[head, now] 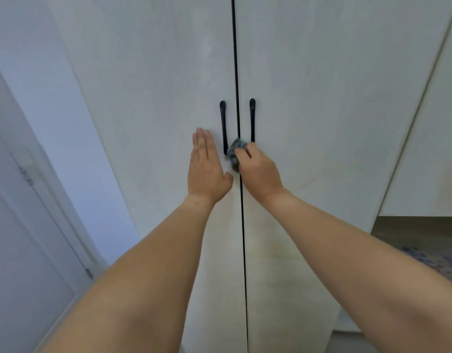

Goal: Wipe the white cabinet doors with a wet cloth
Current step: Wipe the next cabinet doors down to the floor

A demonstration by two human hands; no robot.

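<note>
Room door: pale, at the far left edge, with two small metal hinges on its frame side.

Wall: plain, bluish-white strip between the room door and the cabinet.

Left cabinet door: white, faint vertical grain, closed. It meets its neighbour at a thin dark seam running top to bottom.

Left hand: fingers straight and together, palm flat against the left cabinet door, just left of the handle. It holds nothing. The bare forearm reaches in from the lower left.

Left handle: black, slim, upright bar close to the seam.

Cloth: grey-blue, bunched into a wad, pressed to the doors at the seam between the lower ends of the two handles. Whether it is wet cannot be told.

Right hand: fingers curled round the cloth, gripping it from the right side, knuckles toward the camera. The bare forearm reaches in from the lower right.

Right handle: black, matching bar; its lower end sits just above the right hand's fingers.

Right cabinet door: white, closed.

Side panel: a further white panel at the far right.

Floor: brownish strip below that panel, with a patterned patch at the right edge.
</note>
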